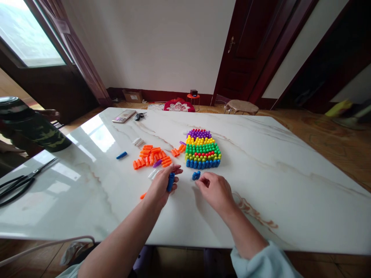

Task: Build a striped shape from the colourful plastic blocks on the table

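Observation:
My left hand [162, 186] is closed round a blue plastic peg [171, 182], held upright just above the white marble table [261, 162]. My right hand [216, 191] rests on the table with its fingers curled, their tips touching or almost touching a small blue piece [196, 175]. Just beyond both hands stands a block of pegs in rows [202, 148]: purple at the back, then yellow, green, red, and blue at the front. Left of it lies a pile of loose orange pegs [152, 156], with one purple peg [157, 163] among them.
A single blue peg [121, 155] lies further left, with white pieces [136, 141] behind it. Black scissors [20, 181] lie at the left edge beside a camouflage bottle [31, 123]. A phone [124, 116] and keys [140, 115] sit at the far side. A stool [242, 106] stands beyond the table.

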### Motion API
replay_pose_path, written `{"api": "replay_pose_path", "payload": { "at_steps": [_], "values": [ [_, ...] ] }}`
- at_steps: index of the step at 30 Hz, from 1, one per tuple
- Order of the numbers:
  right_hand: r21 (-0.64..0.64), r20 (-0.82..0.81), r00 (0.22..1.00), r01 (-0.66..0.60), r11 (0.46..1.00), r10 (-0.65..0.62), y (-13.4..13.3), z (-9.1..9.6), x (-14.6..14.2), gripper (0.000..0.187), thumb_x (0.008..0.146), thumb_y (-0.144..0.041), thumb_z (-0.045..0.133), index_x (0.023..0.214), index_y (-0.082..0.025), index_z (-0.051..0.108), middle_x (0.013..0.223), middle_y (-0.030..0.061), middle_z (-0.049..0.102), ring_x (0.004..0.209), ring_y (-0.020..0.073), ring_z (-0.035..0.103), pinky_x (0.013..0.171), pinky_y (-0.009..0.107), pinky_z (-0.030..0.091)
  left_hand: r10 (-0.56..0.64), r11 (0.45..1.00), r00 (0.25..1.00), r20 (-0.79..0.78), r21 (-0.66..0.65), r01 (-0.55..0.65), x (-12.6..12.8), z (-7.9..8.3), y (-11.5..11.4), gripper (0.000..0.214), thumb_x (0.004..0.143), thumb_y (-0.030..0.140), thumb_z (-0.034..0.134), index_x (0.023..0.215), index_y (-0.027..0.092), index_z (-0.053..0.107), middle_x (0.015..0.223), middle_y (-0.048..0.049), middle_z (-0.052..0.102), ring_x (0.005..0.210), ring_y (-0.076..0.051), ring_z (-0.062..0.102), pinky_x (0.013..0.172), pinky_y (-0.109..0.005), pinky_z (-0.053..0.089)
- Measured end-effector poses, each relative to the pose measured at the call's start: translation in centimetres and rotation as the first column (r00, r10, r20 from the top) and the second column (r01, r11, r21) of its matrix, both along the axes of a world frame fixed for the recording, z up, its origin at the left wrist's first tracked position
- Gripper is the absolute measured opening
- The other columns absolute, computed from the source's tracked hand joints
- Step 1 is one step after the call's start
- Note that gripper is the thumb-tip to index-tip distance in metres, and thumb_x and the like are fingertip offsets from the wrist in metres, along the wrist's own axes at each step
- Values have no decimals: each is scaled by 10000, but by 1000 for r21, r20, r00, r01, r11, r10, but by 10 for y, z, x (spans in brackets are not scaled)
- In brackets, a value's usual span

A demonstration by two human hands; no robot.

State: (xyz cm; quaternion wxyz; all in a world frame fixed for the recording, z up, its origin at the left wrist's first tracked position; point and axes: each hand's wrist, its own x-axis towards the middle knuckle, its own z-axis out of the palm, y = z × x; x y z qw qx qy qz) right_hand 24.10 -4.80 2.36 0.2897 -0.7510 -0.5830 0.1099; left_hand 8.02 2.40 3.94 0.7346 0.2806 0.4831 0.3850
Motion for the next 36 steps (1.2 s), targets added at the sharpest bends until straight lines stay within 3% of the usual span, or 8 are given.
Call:
{"api": "replay_pose_path", "payload": {
  "at_steps": [5, 10, 20, 25, 29, 33, 36],
  "values": [
    [-1, 14, 986, -164, 986, 164, -1, -2, -11, 104, 798, -267, 638, 864, -257, 717, 931, 10, 678, 684, 129, 607, 625, 241, 433, 27, 999, 999, 21, -41, -26, -1, 0, 1, 223, 731, 296, 673, 892, 149, 632, 852, -33, 642, 467, -26, 437, 370, -138, 265],
    [26, 39, 981, -191, 981, 190, 6, -8, -17, 196, 803, -263, 641, 989, -259, 705, 1013, 29, 669, 745, 148, 628, 644, 243, 457, 38, 997, 999, 15, -62, -36, -1, -2, 2, 228, 720, 293, 673, 903, 165, 629, 865, -17, 644, 465, -25, 442, 373, -144, 270],
    [-8, 35, 982, -183, 983, 183, 14, -8, -25, 406, 801, -238, 634, 1207, -238, 617, 1110, 57, 649, 772, 167, 637, 707, 262, 475, 65, 997, 998, 11, -46, -65, 1, -2, 3, 152, 779, 245, 627, 893, 146, 643, 865, -36, 654, 563, -62, 545, 466, -169, 413],
    [12, 5, 981, -192, 981, 192, 16, -4, -25, 359, 837, -165, 552, 1181, -226, 636, 1115, 69, 662, 905, 192, 651, 789, 257, 475, 80, 996, 996, 36, -42, -79, 1, -3, 4, 136, 824, 239, 581, 888, 138, 646, 874, -64, 672, 615, -100, 596, 471, -191, 429],
    [125, -106, 977, -171, 977, 184, 17, -2, -25, 292, 905, -170, 446, 1102, -184, 662, 1033, 81, 687, 897, 187, 647, 811, 272, 481, 59, 998, 995, 80, -34, -57, 0, -3, 4, 182, 849, 260, 554, 919, 121, 650, 861, -86, 682, 577, -117, 597, 468, -223, 457],
    [207, -150, 967, -173, 963, 206, 15, 1, -25, 272, 858, -247, 578, 1121, -223, 644, 1077, 50, 665, 681, 132, 611, 727, 269, 501, 35, 999, 990, 136, 27, -39, -2, -2, 4, 172, 817, 216, 599, 919, 97, 670, 789, -74, 673, 624, -118, 618, 588, -231, 530],
    [221, -83, 959, -247, 943, 271, 12, 5, -26, 359, 808, -163, 623, 1146, -283, 642, 1152, 23, 630, 763, 132, 627, 773, 262, 499, -20, 997, 987, 157, 78, 8, -4, 2, 2, 115, 771, 192, 667, 837, 100, 687, 779, -64, 673, 677, -110, 624, 669, -212, 543]
  ]
}}
